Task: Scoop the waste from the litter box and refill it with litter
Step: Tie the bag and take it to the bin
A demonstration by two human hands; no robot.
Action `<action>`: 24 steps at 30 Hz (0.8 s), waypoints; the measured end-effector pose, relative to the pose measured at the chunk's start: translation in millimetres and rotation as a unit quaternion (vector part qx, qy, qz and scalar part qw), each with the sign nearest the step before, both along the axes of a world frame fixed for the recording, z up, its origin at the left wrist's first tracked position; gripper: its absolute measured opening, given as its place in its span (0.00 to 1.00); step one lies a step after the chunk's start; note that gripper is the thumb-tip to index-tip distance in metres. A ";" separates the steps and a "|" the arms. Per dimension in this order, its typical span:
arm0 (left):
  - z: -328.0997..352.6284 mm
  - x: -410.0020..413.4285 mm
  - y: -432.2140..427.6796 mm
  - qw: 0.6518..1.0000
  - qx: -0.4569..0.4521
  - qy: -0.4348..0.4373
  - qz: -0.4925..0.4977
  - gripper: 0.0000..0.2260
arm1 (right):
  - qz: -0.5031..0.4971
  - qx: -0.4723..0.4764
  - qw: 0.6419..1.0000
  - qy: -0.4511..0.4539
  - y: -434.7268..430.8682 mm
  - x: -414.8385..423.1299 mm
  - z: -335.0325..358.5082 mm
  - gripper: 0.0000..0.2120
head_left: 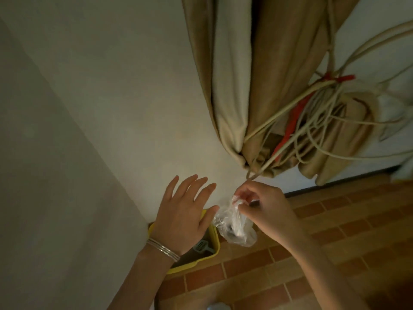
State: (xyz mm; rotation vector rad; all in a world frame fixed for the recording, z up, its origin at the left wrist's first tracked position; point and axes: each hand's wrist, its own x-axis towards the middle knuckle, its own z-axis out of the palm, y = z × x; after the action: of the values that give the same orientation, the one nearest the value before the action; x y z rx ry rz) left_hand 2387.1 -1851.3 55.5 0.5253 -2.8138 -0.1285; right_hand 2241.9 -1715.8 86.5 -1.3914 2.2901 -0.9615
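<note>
Right hand (266,204) pinches the gathered neck of a small clear plastic bag (234,227) containing dark matter, judged to be scooped waste. Left hand (183,215) hovers alongside, fingers straight and spread, holding nothing. The yellow plastic litter box (190,268) sits below against the wall, with a grey slotted scoop (202,246) inside. Recommended: twist and knot the neck over the box.

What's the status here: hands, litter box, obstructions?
Left hand open over yellow litter box. Right hand pinches clear plastic bag. Grey scoop lies in the box. No obstruction visible.
</note>
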 end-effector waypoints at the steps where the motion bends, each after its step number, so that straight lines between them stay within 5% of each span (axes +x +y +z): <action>1: 4.4 -1.0 2.8 1.000 0.001 0.004 -0.013 0.23 | -0.015 -0.002 1.000 -0.007 8.3 2.2 4.1 0.06; 24: 17.8 -157.2 205.2 0.926 -0.039 -0.018 -0.375 0.21 | -0.404 0.039 0.914 -0.016 282.1 -31.1 18.5 0.11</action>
State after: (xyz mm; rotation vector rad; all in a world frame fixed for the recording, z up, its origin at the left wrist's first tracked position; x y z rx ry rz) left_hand 2229.9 -1646.1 73.3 -0.5932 -2.8767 -0.1520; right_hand 2210.8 -1433.7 104.9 -0.3378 2.8741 -1.0533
